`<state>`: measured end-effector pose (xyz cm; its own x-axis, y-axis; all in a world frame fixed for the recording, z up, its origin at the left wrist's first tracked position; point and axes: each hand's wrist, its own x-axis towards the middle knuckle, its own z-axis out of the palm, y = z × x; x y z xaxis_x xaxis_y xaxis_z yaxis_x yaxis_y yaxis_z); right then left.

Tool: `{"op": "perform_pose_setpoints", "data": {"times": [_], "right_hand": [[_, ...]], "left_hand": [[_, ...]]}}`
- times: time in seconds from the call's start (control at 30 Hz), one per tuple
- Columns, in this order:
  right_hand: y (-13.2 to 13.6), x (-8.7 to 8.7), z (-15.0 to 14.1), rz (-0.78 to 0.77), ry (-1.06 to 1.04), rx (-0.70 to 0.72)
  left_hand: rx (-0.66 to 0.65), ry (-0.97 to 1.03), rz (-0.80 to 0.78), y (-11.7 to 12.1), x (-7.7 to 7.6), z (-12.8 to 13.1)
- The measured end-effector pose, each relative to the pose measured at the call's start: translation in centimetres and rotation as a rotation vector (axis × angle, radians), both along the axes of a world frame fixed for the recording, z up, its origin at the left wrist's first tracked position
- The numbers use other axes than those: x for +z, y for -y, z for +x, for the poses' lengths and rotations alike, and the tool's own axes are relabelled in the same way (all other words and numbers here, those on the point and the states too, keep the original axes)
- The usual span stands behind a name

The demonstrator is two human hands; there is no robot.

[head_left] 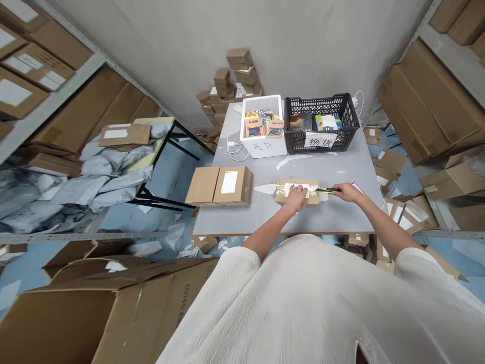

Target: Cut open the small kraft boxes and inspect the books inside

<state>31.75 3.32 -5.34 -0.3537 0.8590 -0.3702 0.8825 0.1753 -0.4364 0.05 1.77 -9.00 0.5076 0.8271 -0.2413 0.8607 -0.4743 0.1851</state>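
A small taped cardboard box [281, 197] with a white label lies on the grey table [261, 217]. My left hand [296, 196] rests on top of it, fingers spread over the label. In my right hand [346, 192] is a black and yellow utility knife [326, 190], its tip at the box's right end. A phone [357, 187], partly hidden, lies beside my right hand.
Left on the table stands a larger cardboard box [202, 184]. Behind are a white foam box [265, 147] and a black plastic crate [316, 144] holding books. A side table [166, 124] bears grey parcels; an open carton [151, 303] stands front left.
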Motion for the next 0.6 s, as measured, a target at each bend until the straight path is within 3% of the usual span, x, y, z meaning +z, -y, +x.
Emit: {"op": "perform_pose_setpoints", "data": {"times": [0.13, 0.3, 0.6], "right_hand": [[-2.1, 0.1, -0.9, 0.044, 0.139, 0.099], [-3.6, -0.6, -1.7, 0.011, 0.087, 0.116], [-0.4, -0.9, -0.5, -0.395, -0.264, -0.072]], "left_hand": [[0.000, 0.019, 0.013, 0.3, 0.1, -0.1], [0.002, 0.005, 0.014, 0.5, 0.3, -0.2], [0.009, -0.004, -0.030, 0.0, 0.5, -0.4]]}}
